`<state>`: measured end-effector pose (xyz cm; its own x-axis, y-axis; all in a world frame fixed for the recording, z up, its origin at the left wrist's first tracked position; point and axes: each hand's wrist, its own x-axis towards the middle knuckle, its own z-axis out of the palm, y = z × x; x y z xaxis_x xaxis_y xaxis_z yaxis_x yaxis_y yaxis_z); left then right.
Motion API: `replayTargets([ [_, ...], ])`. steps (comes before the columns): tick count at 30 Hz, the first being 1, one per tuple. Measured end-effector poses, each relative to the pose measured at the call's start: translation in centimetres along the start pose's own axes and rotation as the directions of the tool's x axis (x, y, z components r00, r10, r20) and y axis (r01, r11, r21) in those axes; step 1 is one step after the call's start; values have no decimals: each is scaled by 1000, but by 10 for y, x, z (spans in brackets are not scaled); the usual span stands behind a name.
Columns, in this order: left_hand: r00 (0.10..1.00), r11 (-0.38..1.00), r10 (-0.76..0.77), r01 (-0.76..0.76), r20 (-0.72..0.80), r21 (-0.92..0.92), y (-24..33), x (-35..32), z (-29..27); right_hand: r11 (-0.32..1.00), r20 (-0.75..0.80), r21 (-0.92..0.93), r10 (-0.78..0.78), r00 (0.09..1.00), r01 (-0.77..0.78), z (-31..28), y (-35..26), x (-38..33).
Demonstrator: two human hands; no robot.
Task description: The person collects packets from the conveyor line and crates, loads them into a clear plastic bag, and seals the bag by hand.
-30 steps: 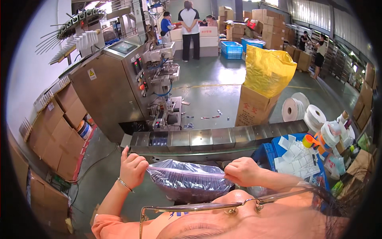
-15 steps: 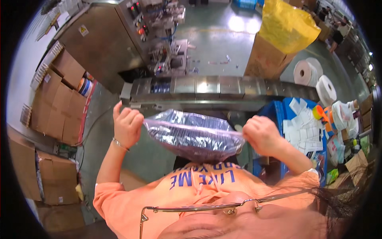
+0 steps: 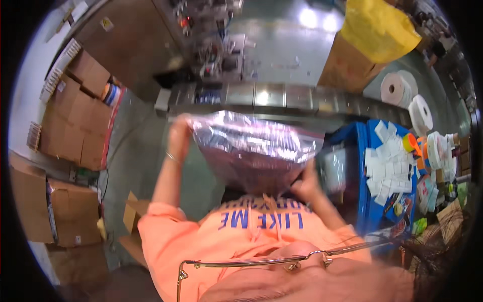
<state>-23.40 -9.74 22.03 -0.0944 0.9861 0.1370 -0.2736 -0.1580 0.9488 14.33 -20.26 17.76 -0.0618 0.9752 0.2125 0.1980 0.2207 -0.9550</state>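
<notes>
A full, shiny see-through plastic zip bag [image 3: 251, 156] with a pinkish tint hangs in front of my chest. What fills it looks dark, and glare hides its kind. My left hand [image 3: 180, 132], with a bracelet at the wrist, is closed on the bag's upper left corner. Lower down, my right hand [image 3: 305, 185] grips the bag's right side near its bottom, some of its fingers hidden behind the plastic. The bag's upper right corner sticks out free of my hands.
Beyond the bag runs a metal conveyor [image 3: 297, 98]. At right, a blue bin [image 3: 370, 168] carries white paper slips and an orange tape dispenser [image 3: 415, 143]. Cardboard boxes [image 3: 75, 121] stand at left. White film rolls [image 3: 395, 88] and a yellow bag [image 3: 380, 30] are farther off.
My right hand has left the bag's upper right corner and dropped to its lower right side. My left hand has risen with its corner, and the bag now hangs more upright.
</notes>
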Motion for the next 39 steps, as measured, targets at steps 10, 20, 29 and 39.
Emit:
replayTargets([
  [10, 881, 805, -473, 441, 18, -396, -80, -42, 55, 814, -7, 577, 86, 996, -66, 53, 31, 50],
  [20, 879, 888, 6, 215, 476, -408, 15, 27, 86, 225, 375, 893, 108, 921, -390, 67, 31, 142],
  [29, 833, 737, -413, 543, 367, -402, -124, -35, 14, 227, 650, 704, 176, 739, -673, 37, 71, 130],
  [39, 776, 631, -466, 628, 424, -455, -104, -34, 7, 129, 715, 661, 189, 673, -739, 70, 79, 129],
])
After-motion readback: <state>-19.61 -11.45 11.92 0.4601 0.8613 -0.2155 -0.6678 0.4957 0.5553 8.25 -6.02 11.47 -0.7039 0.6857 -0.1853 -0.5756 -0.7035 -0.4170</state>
